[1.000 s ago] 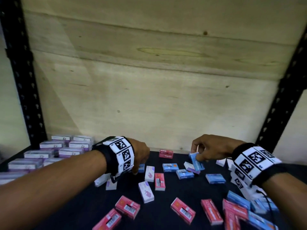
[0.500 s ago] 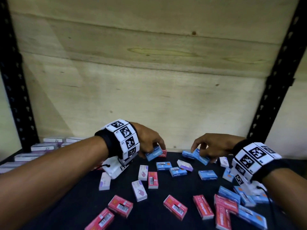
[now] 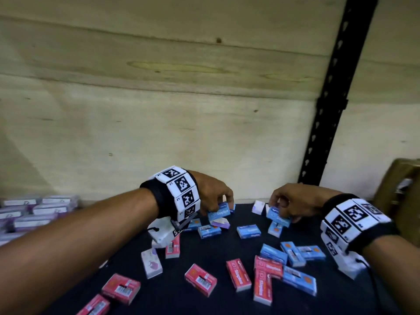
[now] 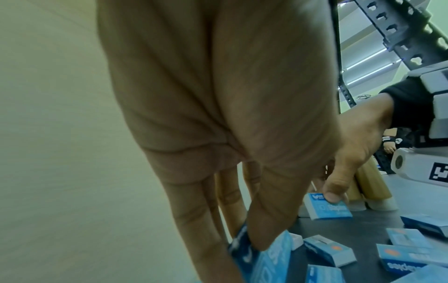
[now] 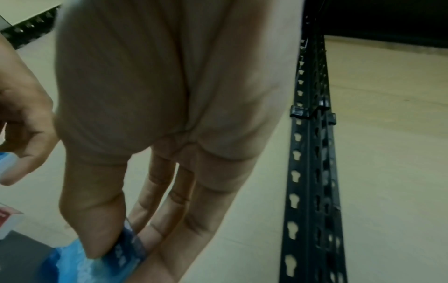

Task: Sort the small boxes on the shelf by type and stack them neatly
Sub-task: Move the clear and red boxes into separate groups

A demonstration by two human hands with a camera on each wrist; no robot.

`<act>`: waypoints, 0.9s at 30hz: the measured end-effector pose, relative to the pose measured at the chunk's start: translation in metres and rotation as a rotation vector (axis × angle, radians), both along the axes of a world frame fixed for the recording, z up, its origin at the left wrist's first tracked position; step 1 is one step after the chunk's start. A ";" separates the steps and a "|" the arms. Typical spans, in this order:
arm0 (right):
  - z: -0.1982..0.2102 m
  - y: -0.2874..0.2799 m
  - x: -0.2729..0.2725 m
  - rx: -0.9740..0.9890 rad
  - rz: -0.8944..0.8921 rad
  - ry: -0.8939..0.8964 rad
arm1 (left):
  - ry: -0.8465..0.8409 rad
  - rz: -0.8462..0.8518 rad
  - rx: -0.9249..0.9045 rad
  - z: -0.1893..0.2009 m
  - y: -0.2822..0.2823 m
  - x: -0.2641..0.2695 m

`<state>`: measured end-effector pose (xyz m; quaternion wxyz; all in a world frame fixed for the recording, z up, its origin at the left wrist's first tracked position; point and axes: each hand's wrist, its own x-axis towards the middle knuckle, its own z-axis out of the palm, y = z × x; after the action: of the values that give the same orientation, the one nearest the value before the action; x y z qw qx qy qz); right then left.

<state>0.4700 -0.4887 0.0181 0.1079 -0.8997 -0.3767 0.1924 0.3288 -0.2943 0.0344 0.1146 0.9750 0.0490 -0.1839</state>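
Small staple boxes in blue, red and white-purple lie scattered on the black shelf [image 3: 227, 298]. My left hand [image 3: 216, 201] hovers near the back of the shelf and pinches a blue box [image 3: 218, 214] between thumb and fingers; the left wrist view shows the same blue box [image 4: 266, 256] at my fingertips. To its right my right hand [image 3: 291, 205] grips another blue box [image 3: 278, 216], seen close up as a blue box [image 5: 97, 266] under my thumb. Both boxes are held just above the shelf. Loose blue boxes [image 3: 248, 231] lie beneath and between the hands.
Stacked white-purple boxes [image 3: 34, 212] stand at the far left. Red boxes [image 3: 201, 279] lie along the front; more blue ones [image 3: 293, 253] at the right. A plywood wall [image 3: 181, 110] backs the shelf, with a black perforated upright [image 3: 327, 105] at the right and a cardboard carton [image 3: 404, 194] beyond.
My left hand has picked up a blue box and moved right toward my right hand. The right hand still holds its blue box. The head view has swung to the right.
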 end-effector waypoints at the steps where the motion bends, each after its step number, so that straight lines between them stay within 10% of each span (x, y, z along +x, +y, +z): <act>1: -0.003 -0.006 0.005 -0.005 -0.021 -0.015 | 0.011 -0.027 0.016 0.001 -0.006 0.006; 27: -0.033 -0.034 0.075 -0.170 -0.044 -0.139 | -0.080 -0.036 0.160 -0.042 -0.052 0.110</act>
<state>0.5449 -0.5224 -0.0145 0.0088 -0.9248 -0.3458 0.1584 0.4386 -0.3463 -0.0073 0.0349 0.9884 0.0414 -0.1422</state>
